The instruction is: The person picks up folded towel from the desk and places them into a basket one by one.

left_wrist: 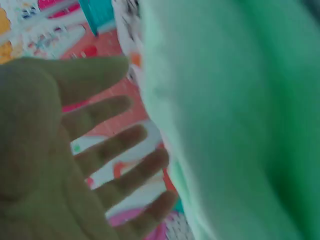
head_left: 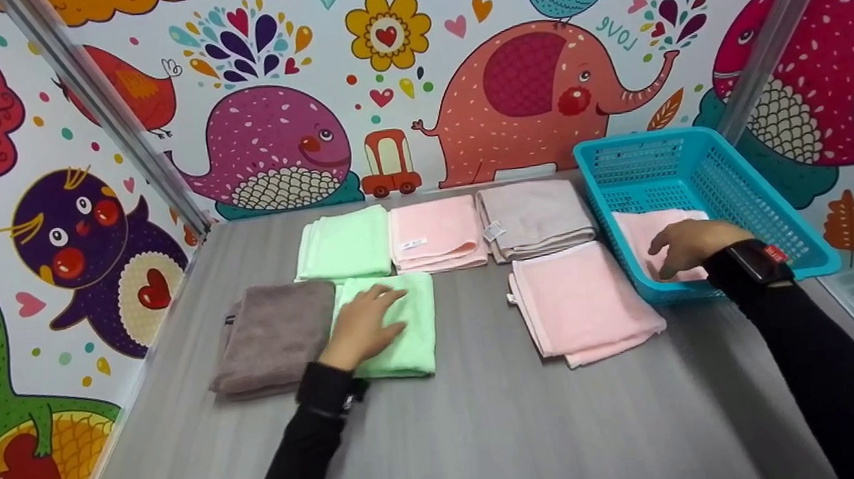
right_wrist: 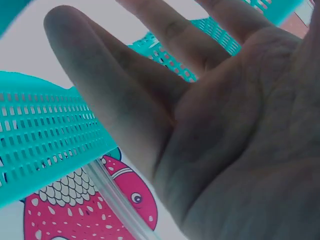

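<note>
Where the table [head_left: 485,423] begins at left: a folded brown towel [head_left: 280,336] lies flat toward the front, its right edge close against a pale green one.
Left hand [head_left: 364,325]: lies over that front green towel [head_left: 413,338], fingers and thumb spread apart, clamped on nothing; the left wrist view shows gaps between the fingers and blurred green cloth just beside them.
Back row, left to right: a back green towel [head_left: 344,241], a back pink towel [head_left: 437,227] with a white tag, and a grey towel [head_left: 538,213], also tagged, all folded.
Front pink towel [head_left: 589,299]: folded slightly askew below the grey one, a lower layer poking out, just beside the basket.
Turquoise basket [head_left: 758,194]: stands at far right, with a pink cloth [head_left: 638,231] in its near left part.
Right hand [head_left: 690,243]: reaches in over that cloth, thumb and fingers apart, nothing seen pinched; contact cannot be told.
Risk at the basket: lifting by one layer could unfold the cloth; a forearm pressing the near rim could shift the basket into the front pink towel.
Risk at the green towel: a sideways push could skew its folds or ruck the brown towel.
Surface: smooth-looking grey, faintly streaked.
Room: white walls [head_left: 452,65] printed with cartoon animals, metal posts [head_left: 106,104] at the corners.
</note>
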### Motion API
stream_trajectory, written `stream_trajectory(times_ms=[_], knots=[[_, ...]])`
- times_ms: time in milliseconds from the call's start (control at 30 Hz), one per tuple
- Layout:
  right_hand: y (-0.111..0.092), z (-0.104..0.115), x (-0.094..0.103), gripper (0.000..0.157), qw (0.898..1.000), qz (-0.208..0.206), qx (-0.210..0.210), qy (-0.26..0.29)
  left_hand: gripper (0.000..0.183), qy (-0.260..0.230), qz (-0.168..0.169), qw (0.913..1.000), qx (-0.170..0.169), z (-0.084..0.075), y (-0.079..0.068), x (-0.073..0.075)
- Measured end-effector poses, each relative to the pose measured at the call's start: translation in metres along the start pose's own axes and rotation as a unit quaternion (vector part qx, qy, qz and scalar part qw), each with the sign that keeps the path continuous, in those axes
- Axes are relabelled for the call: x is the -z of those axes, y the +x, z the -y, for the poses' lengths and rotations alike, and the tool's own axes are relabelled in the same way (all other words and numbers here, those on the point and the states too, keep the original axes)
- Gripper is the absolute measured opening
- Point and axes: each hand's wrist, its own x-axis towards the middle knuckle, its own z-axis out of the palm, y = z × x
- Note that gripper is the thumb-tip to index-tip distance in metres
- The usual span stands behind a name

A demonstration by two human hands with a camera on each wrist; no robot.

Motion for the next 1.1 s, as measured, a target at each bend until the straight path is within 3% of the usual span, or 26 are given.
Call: stream_trajectory(times_ms=[100, 200, 467, 667, 867, 1100], knots=[[0.003, 0.006, 0.000, 0.058, 1.000, -0.010, -0.001, -0.019, 0.053, -0.017, 0.048, 0.9977, 0.045, 0.024, -0.022, 0.006], [0.007, 0.009, 0.002, 0.060, 1.000, -0.009, -0.015, -0.018, 0.056, -0.036, 0.063, 0.9958, 0.056, 0.032, -0.029, 0.008], [0.025, 0.012, 0.006, 0.063, 0.995, 0.055, -0.049, 0.070, 0.057, -0.013, 0.072, 0.9952, 0.065, 0.030, -0.027, 0.006], [0.026, 0.008, 0.007, 0.058, 0.997, 0.062, -0.035, 0.037, 0.056, -0.020, 0.067, 0.9964, 0.049, 0.028, -0.027, 0.004], [0.027, 0.009, 0.000, 0.075, 0.998, 0.037, -0.044, 0.006, 0.055, -0.028, 0.069, 0.9960, 0.048, 0.029, -0.028, 0.003], [0.052, 0.001, -0.002, 0.088, 0.999, 0.000, -0.015, -0.045, 0.055, -0.024, 0.062, 0.9968, 0.044, 0.032, -0.027, 0.005]])
